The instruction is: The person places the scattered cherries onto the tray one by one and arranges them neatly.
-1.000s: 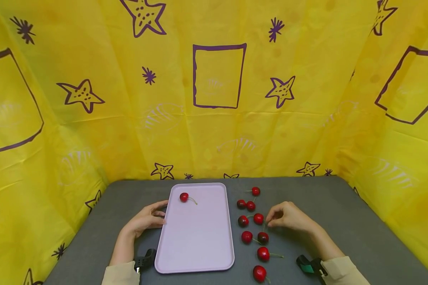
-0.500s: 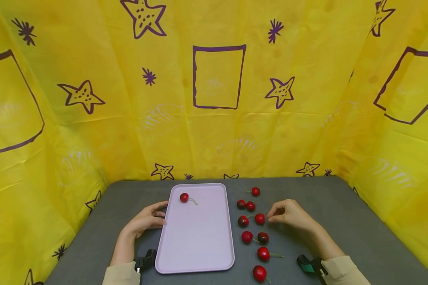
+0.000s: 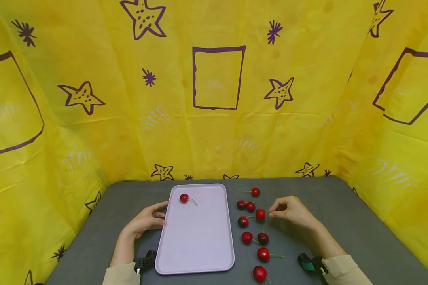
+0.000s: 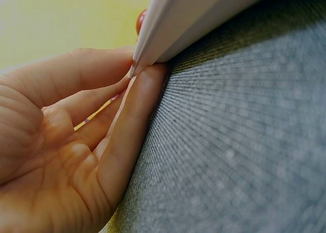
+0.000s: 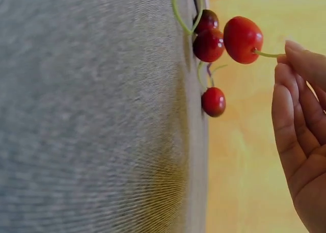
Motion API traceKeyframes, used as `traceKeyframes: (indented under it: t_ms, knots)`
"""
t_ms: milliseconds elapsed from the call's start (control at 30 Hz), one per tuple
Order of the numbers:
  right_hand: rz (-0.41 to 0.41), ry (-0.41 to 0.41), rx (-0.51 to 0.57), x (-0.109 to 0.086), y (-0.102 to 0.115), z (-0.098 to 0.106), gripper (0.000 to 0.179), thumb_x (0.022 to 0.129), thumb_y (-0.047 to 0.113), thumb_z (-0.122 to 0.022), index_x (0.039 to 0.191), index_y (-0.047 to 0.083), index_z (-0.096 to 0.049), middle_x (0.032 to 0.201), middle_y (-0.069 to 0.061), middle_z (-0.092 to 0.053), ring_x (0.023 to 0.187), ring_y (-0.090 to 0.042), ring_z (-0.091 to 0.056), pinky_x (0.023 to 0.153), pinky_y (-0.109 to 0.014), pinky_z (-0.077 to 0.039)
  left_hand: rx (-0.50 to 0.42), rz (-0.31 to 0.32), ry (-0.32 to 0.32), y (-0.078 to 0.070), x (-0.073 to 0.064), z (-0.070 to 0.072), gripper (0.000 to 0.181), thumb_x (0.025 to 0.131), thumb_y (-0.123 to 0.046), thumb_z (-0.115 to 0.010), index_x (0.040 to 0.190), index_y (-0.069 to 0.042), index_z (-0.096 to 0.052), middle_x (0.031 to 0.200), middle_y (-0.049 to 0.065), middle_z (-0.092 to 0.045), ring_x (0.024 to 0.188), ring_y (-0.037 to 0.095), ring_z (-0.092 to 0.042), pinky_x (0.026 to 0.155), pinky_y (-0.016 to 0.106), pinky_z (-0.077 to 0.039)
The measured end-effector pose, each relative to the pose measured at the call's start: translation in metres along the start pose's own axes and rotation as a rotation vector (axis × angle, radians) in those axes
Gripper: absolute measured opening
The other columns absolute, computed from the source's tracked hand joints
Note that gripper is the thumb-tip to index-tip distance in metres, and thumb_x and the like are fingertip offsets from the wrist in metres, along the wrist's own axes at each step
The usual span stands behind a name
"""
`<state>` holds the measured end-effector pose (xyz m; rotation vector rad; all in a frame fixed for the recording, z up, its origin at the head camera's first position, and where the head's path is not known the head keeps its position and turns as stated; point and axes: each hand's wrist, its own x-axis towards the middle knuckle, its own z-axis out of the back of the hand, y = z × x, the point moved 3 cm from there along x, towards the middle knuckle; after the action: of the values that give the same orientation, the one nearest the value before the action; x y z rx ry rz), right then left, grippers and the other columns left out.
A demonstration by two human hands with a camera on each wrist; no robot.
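Observation:
My right hand [image 3: 293, 211] pinches a red cherry [image 3: 260, 214] by the end of its green stem [image 5: 267, 54]. In the right wrist view that cherry hangs off the grey cloth, and my fingertips do not touch the fruit itself. My left hand [image 3: 148, 217] holds the left rim of a pale lilac tray [image 3: 196, 241]; the left wrist view shows the thumb and a finger on either side of the tray's edge. One cherry [image 3: 184, 198] with its stem lies inside the tray, near the far left corner.
Right of the tray several cherries lie on the grey table [image 3: 292, 265], among them a far one [image 3: 255, 192], a dark one [image 3: 263, 238] and a near one [image 3: 259, 274]. Yellow patterned cloth [image 3: 214, 138] closes off the back and sides.
My right hand has risen slightly and shifted a little right, lifting the pinched cherry with it. My left hand, the tray and the other cherries stay in place.

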<state>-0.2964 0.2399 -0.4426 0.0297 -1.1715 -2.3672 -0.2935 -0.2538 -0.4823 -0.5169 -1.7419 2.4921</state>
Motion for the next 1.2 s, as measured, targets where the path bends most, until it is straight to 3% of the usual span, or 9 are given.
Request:
traceKeyframes:
  t_ms: [167, 533, 667, 833, 1033, 1200]
  knots:
    - [-0.01, -0.046, 0.009, 0.004, 0.006, 0.005, 0.012, 0.084, 0.021, -0.078, 0.088, 0.009, -0.077, 0.085, -0.003, -0.075, 0.074, -0.002, -0.065, 0.069, -0.02, -0.055, -0.001, -0.002, 0.002, 0.0, -0.001, -0.001, 0.081, 0.082, -0.009, -0.073, 0.151, -0.001, -0.034, 0.118, 0.021, -0.059, 0.094, 0.02, -0.061, 0.087, 0.036, -0.06]
    - [-0.018, -0.138, 0.014, 0.018, 0.024, 0.006, 0.011, 0.083, 0.025, -0.079, 0.087, 0.015, -0.077, 0.086, -0.003, -0.076, 0.075, -0.007, -0.068, 0.07, -0.02, -0.057, -0.002, 0.003, 0.001, -0.001, 0.001, -0.001, 0.08, 0.081, -0.008, -0.073, 0.151, -0.002, -0.034, 0.118, 0.021, -0.058, 0.094, 0.02, -0.061, 0.087, 0.036, -0.06]
    - [-0.01, -0.15, 0.04, 0.024, 0.032, 0.005, 0.013, 0.083, 0.026, -0.078, 0.089, 0.014, -0.077, 0.087, -0.005, -0.077, 0.076, -0.015, -0.071, 0.069, -0.021, -0.057, 0.0, -0.008, 0.007, 0.0, 0.0, -0.001, 0.08, 0.081, -0.008, -0.072, 0.151, 0.0, -0.034, 0.117, 0.021, -0.058, 0.093, 0.02, -0.061, 0.087, 0.036, -0.06]
    - [-0.009, -0.162, 0.077, 0.033, 0.041, 0.002, 0.012, 0.083, 0.025, -0.079, 0.089, 0.015, -0.077, 0.087, -0.006, -0.077, 0.074, -0.011, -0.071, 0.069, -0.022, -0.057, 0.0, -0.013, 0.012, 0.0, -0.002, -0.001, 0.08, 0.082, -0.008, -0.072, 0.151, 0.0, -0.033, 0.116, 0.021, -0.058, 0.093, 0.02, -0.06, 0.087, 0.035, -0.06]
    - [0.011, -0.18, 0.152, 0.046, 0.05, -0.004, 0.013, 0.082, 0.021, -0.079, 0.091, 0.011, -0.078, 0.09, -0.008, -0.078, 0.076, -0.018, -0.073, 0.071, -0.026, -0.06, 0.001, 0.0, 0.003, 0.0, -0.001, 0.0, 0.08, 0.082, -0.008, -0.073, 0.151, -0.001, -0.034, 0.115, 0.019, -0.059, 0.093, 0.02, -0.061, 0.086, 0.034, -0.06]
    - [0.027, -0.212, 0.203, 0.06, 0.056, -0.012, 0.015, 0.082, 0.018, -0.08, 0.09, 0.006, -0.077, 0.087, -0.008, -0.078, 0.067, -0.011, -0.07, 0.067, -0.032, -0.061, 0.002, -0.012, 0.005, 0.001, -0.002, 0.0, 0.08, 0.082, -0.008, -0.073, 0.151, 0.0, -0.034, 0.115, 0.02, -0.059, 0.092, 0.019, -0.061, 0.086, 0.035, -0.06]
